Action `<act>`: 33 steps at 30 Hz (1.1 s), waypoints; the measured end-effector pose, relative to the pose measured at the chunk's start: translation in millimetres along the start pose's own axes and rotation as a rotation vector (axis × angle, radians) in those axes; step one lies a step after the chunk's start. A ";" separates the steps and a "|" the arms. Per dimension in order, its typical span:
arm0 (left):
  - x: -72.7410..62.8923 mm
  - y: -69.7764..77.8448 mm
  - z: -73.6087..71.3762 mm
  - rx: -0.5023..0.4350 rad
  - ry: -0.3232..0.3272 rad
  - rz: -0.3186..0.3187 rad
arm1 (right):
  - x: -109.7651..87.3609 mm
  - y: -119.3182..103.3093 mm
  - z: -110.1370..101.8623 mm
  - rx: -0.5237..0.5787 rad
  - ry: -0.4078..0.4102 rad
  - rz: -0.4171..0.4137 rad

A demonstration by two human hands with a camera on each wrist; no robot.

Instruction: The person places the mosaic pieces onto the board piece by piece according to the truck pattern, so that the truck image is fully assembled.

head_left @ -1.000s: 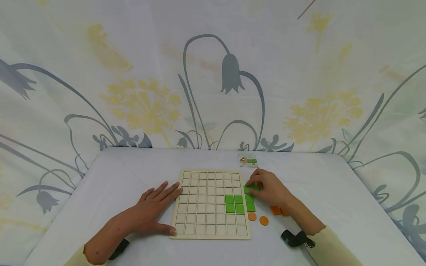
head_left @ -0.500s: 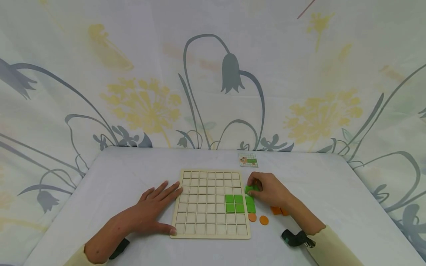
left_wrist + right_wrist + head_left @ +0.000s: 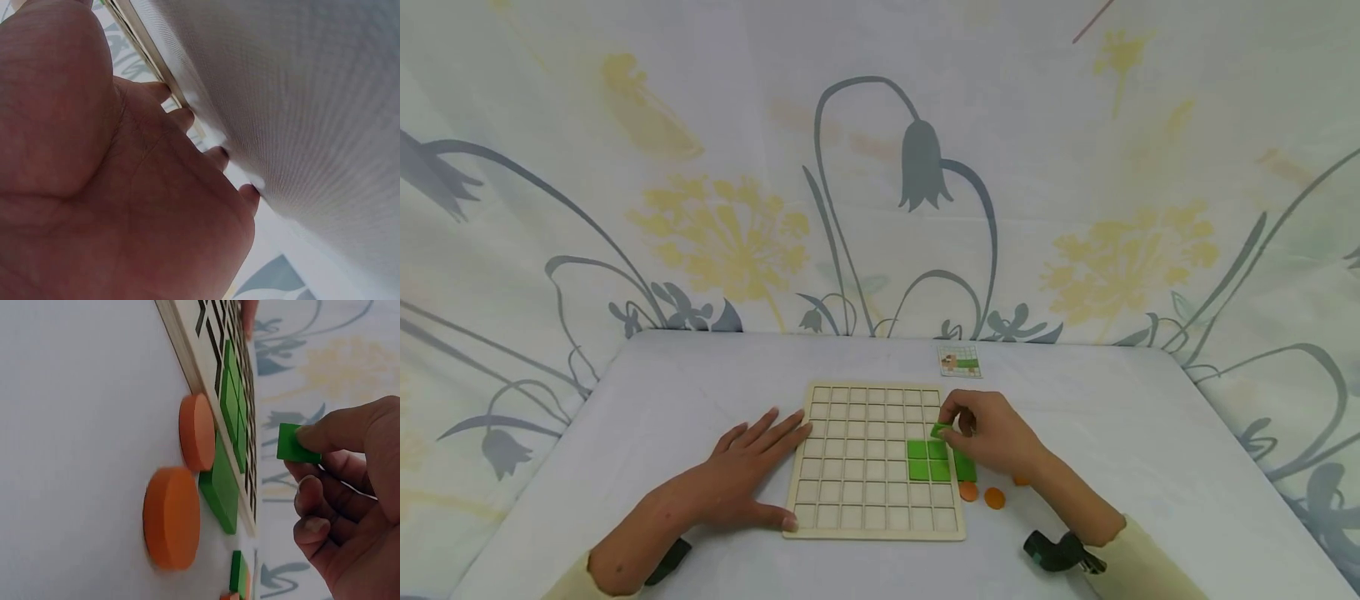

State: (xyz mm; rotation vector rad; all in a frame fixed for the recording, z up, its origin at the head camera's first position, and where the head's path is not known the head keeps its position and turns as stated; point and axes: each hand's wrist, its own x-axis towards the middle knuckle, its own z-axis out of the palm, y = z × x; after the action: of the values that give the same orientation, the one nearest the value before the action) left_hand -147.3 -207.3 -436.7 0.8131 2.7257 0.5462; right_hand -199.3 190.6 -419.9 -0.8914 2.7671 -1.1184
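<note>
A pale wooden grid board (image 3: 853, 492) lies flat on the table, with several green square tiles (image 3: 928, 460) seated in cells near its right edge. My right hand (image 3: 996, 429) pinches one green tile (image 3: 289, 444) between thumb and fingers, over the board's right edge. In the right wrist view that tile is held up clear of the board. Spread along the board's left edge, my left hand (image 3: 741, 475) rests on the table with fingertips and thumb touching the frame. The left wrist view is mostly palm (image 3: 125, 175), with the board's edge beyond.
Green pieces (image 3: 965, 467) lie against the board's right side, partly under my right hand. Two orange discs (image 3: 995, 498) sit nearer me, and an orange piece (image 3: 1021, 480) shows by the right wrist. A small picture card (image 3: 959, 362) lies at the back.
My right hand has lifted a green tile from the pieces beside the board and carried it left over the board's edge. My left hand has stayed in place.
</note>
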 end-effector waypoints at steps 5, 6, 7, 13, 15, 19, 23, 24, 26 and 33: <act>-0.5 0.9 -1.0 0.002 -0.004 -0.005 | 2.6 -13.0 13.5 0.048 -0.067 -0.020; -0.5 1.0 -1.0 0.003 -0.005 -0.006 | 3.7 -14.6 16.7 0.061 -0.078 -0.022; -0.4 0.9 -1.1 0.003 -0.005 -0.006 | 5.3 -15.9 20.1 0.068 -0.088 -0.023; 0.4 1.4 -0.5 -0.004 -0.015 -0.018 | 18.7 -19.2 35.9 0.053 -0.080 -0.032; 0.9 1.5 0.0 -0.006 -0.017 -0.022 | 21.9 -19.4 39.0 0.042 -0.069 -0.024; 0.7 1.6 0.4 -0.009 -0.018 -0.022 | 25.2 -19.0 44.2 0.032 -0.066 -0.022; -0.3 1.7 -0.6 -0.001 -0.008 -0.017 | 25.8 -20.4 46.3 0.016 -0.089 -0.020; -0.6 1.8 -1.0 -0.001 -0.009 -0.020 | 25.9 -21.0 46.2 0.011 -0.091 -0.020; -1.1 1.9 -1.5 0.004 -0.004 -0.017 | 25.8 -21.6 45.8 0.001 -0.088 -0.023; -1.5 2.5 -2.9 -0.009 -0.007 -0.016 | 25.2 -22.1 44.0 -0.024 -0.074 -0.048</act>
State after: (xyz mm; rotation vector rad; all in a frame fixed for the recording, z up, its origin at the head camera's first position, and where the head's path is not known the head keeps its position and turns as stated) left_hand -145.8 -207.1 -432.9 0.7890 2.7189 0.5504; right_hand -199.3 137.1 -433.7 -0.9853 2.7200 -1.0381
